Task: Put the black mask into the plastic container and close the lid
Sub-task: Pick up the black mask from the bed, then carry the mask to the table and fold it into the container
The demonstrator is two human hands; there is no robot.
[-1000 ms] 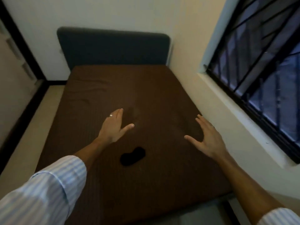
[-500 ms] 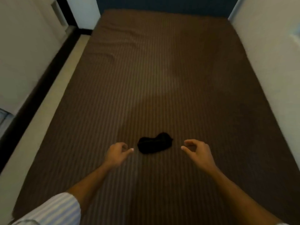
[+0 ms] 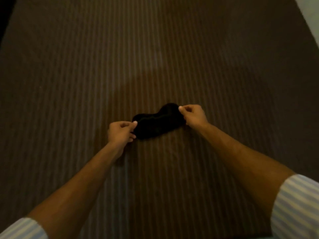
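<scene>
The black mask (image 3: 158, 122) lies on the brown striped bed cover (image 3: 155, 57), near the middle of the view. My left hand (image 3: 120, 132) pinches its left end between thumb and fingers. My right hand (image 3: 194, 116) pinches its right end the same way. The mask stretches between the two hands, tilted up to the right. No plastic container is in view.
The brown bed cover fills nearly the whole view. A pale wall (image 3: 310, 16) shows at the top right corner, and a dark strip (image 3: 5, 12) runs along the top left edge. Striped shirt sleeves (image 3: 295, 209) cover my upper arms.
Both hands have closed in from either side of the mask and taken hold of its ends. The view has dropped closer to the bed.
</scene>
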